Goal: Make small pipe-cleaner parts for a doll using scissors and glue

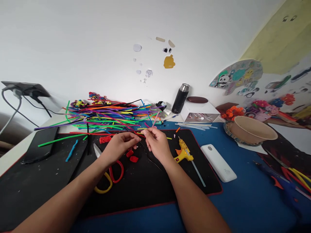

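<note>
My left hand [120,145] and my right hand [156,142] are raised over the black mat, fingertips pinched and a small gap between them. What each pinch holds is too small to make out. A thin dark wire [151,158] trails from near the left fingertips down toward the mat. Yellow fuzzy stems show behind the right fingertips. Below the hands lie red coiled pieces [133,159], and another red coil [105,139] sits beyond my left wrist. Scissors [117,171] with red and yellow handles lie partly under my left forearm.
A yellow glue gun [184,152] with a glue stick lies right of my right hand, beside a white power bank [218,162]. Behind are heaped pipe cleaners [109,115], a black flask [180,98] and a white box [200,111]. A bowl [255,131] stands at right.
</note>
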